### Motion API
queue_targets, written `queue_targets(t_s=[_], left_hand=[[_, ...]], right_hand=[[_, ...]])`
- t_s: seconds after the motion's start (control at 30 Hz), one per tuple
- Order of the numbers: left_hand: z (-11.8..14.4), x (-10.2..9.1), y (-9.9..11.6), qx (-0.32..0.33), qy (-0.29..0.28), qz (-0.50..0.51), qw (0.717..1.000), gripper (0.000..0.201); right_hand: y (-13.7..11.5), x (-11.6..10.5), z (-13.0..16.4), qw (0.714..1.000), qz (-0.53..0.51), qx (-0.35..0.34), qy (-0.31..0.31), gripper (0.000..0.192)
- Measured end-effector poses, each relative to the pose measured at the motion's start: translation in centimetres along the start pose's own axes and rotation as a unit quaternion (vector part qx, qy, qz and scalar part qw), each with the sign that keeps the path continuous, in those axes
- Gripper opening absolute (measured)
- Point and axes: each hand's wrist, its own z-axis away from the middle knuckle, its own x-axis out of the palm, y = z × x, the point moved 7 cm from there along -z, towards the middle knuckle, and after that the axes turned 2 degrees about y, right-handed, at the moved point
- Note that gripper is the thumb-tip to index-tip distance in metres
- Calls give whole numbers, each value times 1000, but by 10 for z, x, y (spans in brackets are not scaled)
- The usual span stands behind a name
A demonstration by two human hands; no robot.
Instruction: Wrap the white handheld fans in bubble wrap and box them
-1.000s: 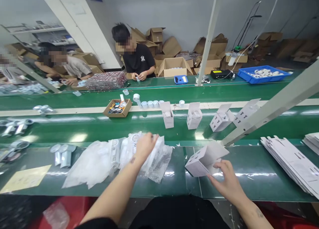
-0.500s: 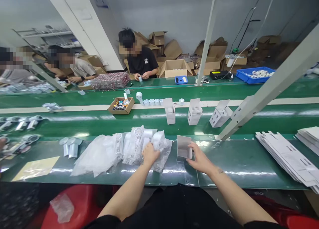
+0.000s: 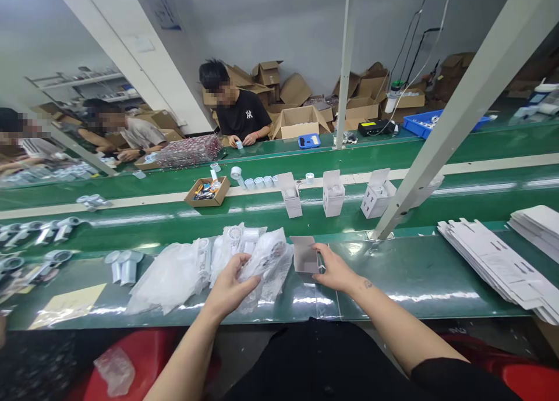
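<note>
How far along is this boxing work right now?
Three filled white boxes already stand on the belt behind. In hand: the left hand grips one bagged part, while the right hand holds an open empty box. Left: the heap of bagged parts and the flat box stack.

Grey wall (image 3: 305, 22), green conveyor belts (image 3: 437, 156) — cardboard boxes (image 3: 301, 92) piled behind, slanted white posts (image 3: 458, 98)

Crinkly clear plastic bag (image 3: 266, 255); matt white card box (image 3: 305, 255); glossy green bench (image 3: 414, 273).
</note>
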Motion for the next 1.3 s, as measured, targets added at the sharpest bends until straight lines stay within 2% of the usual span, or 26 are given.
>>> queue_targets(t_s=[0.07,0.13,0.23,0.3,0.33,0.4,0.5,0.6,0.67,0.73,0.83,0.9,0.97,1.07,1.13,1.2,1.23,1.3], left_hand=[[14,-2,36,108,2,-35,993,39],[21,6,64,193,6,-146,970,37],[25,26,89,290,-13,-324,901,38],[28,40,101,329,-54,-397,855,41],[27,46,107,335,-79,-422,839,42],[19,61,120,307,-142,-456,823,39],[-10,83,137,227,-222,-470,824,25],[-34,97,149,215,-247,-461,825,24],[-35,99,150,239,-227,-448,831,37],[-24,101,148,291,-197,-432,831,42],[-5,112,137,348,-184,-438,808,38],[-6,119,127,337,-191,-456,801,34],[-16,122,122,314,-191,-463,806,20],[-28,122,116,314,-198,-451,812,13],[-26,126,111,346,-206,-431,808,30],[-18,133,104,396,-196,-423,791,52],[-14,136,100,421,-181,-424,781,52],[-9,138,94,454,-149,-427,768,33]], right_hand=[[-2,1,-2,1000,3,-13,1,73],[-2,1,-3,1000,4,-25,2,73],[3,-2,-5,1000,0,-23,-1,70],[6,-4,-5,1000,-3,-18,-5,70],[5,-4,-5,1000,-5,-20,-7,69],[-1,-1,-6,999,-6,-37,-19,68],[-11,6,-10,998,-7,-55,-37,71],[-9,6,-12,998,-13,-54,-32,78],[1,2,-10,998,-25,-45,-21,76],[12,-1,-5,998,-45,-40,-15,72],[21,-1,2,996,-77,-49,0,69],[22,0,4,995,-86,-48,12,72],[20,3,4,995,-85,-47,6,74],[16,6,3,996,-74,-49,-5,66],[15,6,3,996,-73,-46,0,61],[13,8,5,995,-90,-37,-5,62],[12,9,7,994,-107,-32,-8,63],[10,11,10,989,-147,-17,8,65]])
